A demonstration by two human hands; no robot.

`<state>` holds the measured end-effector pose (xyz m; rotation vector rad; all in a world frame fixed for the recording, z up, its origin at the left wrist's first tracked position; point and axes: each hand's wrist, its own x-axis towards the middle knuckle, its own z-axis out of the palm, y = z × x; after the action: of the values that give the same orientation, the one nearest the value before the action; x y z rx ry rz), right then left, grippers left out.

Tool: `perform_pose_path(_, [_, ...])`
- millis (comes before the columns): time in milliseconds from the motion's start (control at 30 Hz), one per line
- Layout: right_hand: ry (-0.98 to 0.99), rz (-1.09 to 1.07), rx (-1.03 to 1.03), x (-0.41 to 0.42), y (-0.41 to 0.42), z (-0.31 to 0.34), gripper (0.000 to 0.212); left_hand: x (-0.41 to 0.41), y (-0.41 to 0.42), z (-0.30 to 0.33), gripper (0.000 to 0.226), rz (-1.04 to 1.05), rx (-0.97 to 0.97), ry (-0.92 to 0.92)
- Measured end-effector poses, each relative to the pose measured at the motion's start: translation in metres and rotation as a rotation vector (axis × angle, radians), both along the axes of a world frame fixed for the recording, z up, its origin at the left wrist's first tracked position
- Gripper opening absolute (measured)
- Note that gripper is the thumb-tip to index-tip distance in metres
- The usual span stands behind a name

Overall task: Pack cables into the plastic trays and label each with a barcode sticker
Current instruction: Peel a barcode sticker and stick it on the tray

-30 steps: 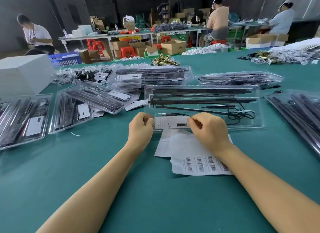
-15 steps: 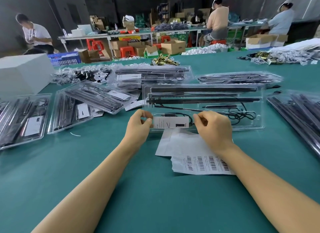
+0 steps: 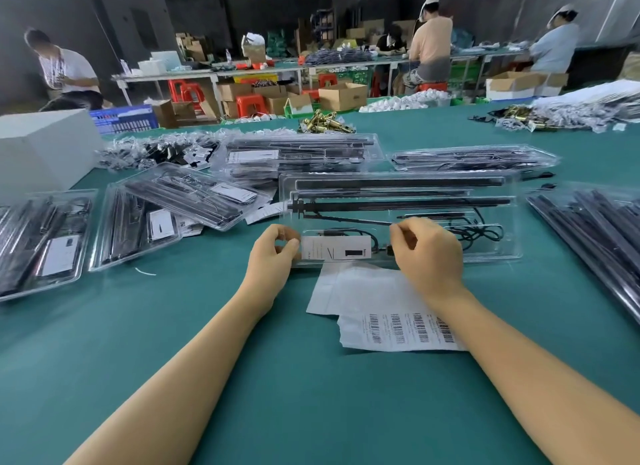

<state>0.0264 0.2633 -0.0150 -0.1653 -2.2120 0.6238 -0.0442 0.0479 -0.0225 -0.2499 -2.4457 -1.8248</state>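
A clear plastic tray [image 3: 498,222] lies across the green table in front of me, holding black rods and a coiled black cable [image 3: 481,230]. A white card [image 3: 334,251] sits in its near left pocket. My left hand [image 3: 273,253] pinches the tray's near left edge beside the card. My right hand [image 3: 426,250] grips the tray's front edge just right of the card, fingers curled. A white sheet of barcode stickers [image 3: 398,329] lies on the table under my right wrist, on top of blank backing paper [image 3: 356,288].
Packed clear trays [image 3: 135,229] lie at the left, more stacks [image 3: 301,156] behind and a pile [image 3: 606,229] at the right. A white box [image 3: 41,149] stands far left. Brass parts [image 3: 325,123] sit at the back. Several people work at distant tables.
Both hands have lifted the tray's near edge a little and moved slightly apart from the card. The tray has shifted a bit away from me.
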Motion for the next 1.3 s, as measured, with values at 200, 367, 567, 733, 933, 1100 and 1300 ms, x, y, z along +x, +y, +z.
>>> perform_pose_path(200, [-0.146,0.026,0.053,0.002,0.011,0.009,0.053,0.001,-0.001,0.021,0.014,-0.1,0.458,-0.192])
perform_pose_path(367, [-0.521,0.127,0.391,0.004,-0.004,0.005,0.095,0.008,-0.004,0.043,0.021,-0.073,0.65,-0.28])
perform_pose_path(567, [-0.058,0.0,0.303,0.003,0.0,0.005,0.04,0.027,0.002,0.07,0.005,-0.203,0.689,-0.154])
perform_pose_path(733, [0.172,0.019,0.255,0.0,0.012,0.016,0.029,0.044,0.013,0.086,0.031,-0.385,0.712,-0.043])
perform_pose_path(933, [0.36,0.116,-0.027,0.006,0.016,0.031,0.026,0.047,0.02,0.068,0.03,-0.326,0.493,-0.009])
perform_pose_path(1100, [0.515,0.129,-0.559,0.013,0.026,0.054,0.008,0.036,0.017,0.031,0.032,-0.182,0.345,-0.122])
perform_pose_path(1300, [0.419,0.528,-1.531,0.004,0.042,0.062,0.019,0.027,0.012,0.02,0.048,-0.105,0.483,-0.163])
